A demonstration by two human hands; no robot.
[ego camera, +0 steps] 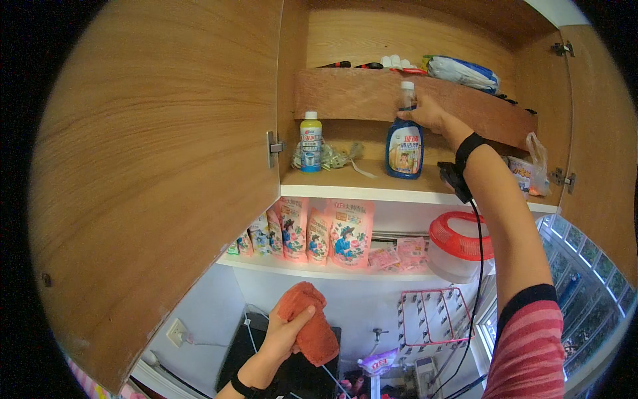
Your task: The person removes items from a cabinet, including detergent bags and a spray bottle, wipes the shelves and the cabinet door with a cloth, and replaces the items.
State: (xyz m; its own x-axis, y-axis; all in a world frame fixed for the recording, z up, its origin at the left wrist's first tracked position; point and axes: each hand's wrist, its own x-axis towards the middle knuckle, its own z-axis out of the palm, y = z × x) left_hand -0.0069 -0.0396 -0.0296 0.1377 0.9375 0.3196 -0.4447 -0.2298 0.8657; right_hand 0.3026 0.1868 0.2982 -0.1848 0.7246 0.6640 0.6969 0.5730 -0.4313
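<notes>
My right hand (424, 113) reaches up into the open wall cabinet and grips the neck of a blue glass cleaner bottle (405, 149). The bottle is upright with a white cap, at the cabinet's lower shelf (344, 179); I cannot tell whether its base rests there. Lower down, my left hand (286, 329) holds a folded orange-red cloth (310, 321). To the left of the blue bottle stands a yellow-and-blue bottle (311, 144) with a white cap. A crumpled clear plastic bag (339, 155) lies behind and beside it.
The left cabinet door (164, 149) swings wide towards me; the right door (598, 124) is open too. Pink refill pouches (351, 234) and a red-lidded tub (456, 254) occupy the shelf below. Above, a wooden board (349, 95) fronts gloves and tools. A black cable (479, 279) hangs from my right wrist.
</notes>
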